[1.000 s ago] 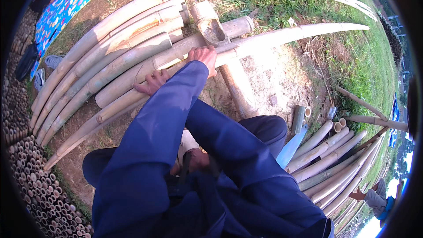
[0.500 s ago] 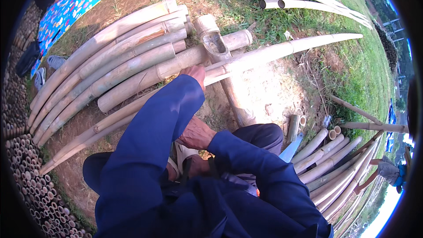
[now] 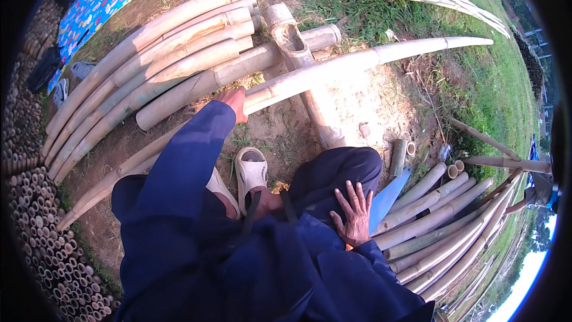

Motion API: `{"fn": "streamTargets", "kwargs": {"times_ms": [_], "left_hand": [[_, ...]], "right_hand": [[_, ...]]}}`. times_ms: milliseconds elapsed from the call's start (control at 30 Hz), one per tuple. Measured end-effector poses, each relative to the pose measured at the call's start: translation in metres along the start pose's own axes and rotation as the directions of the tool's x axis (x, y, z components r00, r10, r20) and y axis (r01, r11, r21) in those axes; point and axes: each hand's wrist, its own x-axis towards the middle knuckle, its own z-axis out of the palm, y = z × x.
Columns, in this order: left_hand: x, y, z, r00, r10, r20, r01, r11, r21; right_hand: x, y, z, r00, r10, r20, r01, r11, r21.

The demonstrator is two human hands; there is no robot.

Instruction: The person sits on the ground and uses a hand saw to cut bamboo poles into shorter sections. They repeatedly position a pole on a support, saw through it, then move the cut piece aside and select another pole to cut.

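Gripping a long bamboo pole [image 3: 345, 67], the left hand [image 3: 232, 104] is clamped on it at about the middle of its length, back of the hand upward, some fingers hidden from this view. The pole runs from the near left to the far right and passes over a pale post [image 3: 319, 120], whose far part has a scooped opening. The right hand [image 3: 356, 214] lies palm down on the right thigh [image 3: 336, 185], its fingers spread apart and holding nothing. Just right of it is a saw with a bluish blade [image 3: 390, 197], and beyond the blade stands a short bamboo piece [image 3: 399, 156]. More bamboo poles [image 3: 438, 203] lie side by side to the right. A thick bamboo pole [image 3: 179, 104] lies just beyond the held one, with a row of poles [image 3: 143, 62] next to it on the left. At the near left is a stack of bamboo with round cut ends [image 3: 53, 250]; a blue patterned cloth [image 3: 107, 9] is at the far left. Light sandals [image 3: 251, 173] are on the feet, nearer than the long pole
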Motion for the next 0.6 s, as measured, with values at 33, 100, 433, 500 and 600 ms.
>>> {"fn": "streamTargets", "kwargs": {"times_ms": [33,100,433,500,600], "left_hand": [[0.0,-0.001,0.002,1.0,-0.003,-0.021,0.003,1.0,0.008],[0.002,-0.007,0.011,0.999,0.018,-0.04,-0.018,1.0,0.018],[0.015,-0.014,0.017,0.999,0.014,-0.045,-0.014,1.0,-0.013],[0.017,-0.012,0.011,0.999,0.019,-0.035,-0.019,1.0,-0.011],[0.008,-0.002,0.006,0.999,-0.024,-0.045,0.026,0.999,0.037]], "right_hand": [[-0.001,-0.002,0.001,0.999,0.046,0.012,-0.046,0.997,0.068],[-0.015,-0.001,0.011,0.981,0.128,-0.147,-0.095,0.973,0.209],[-0.138,0.06,0.115,0.712,0.7,0.058,-0.677,0.662,0.321],[-0.147,0.06,0.127,0.753,0.654,0.074,-0.654,0.73,0.198],[-0.157,0.055,0.142,0.801,0.593,0.087,-0.599,0.793,0.108]]}}
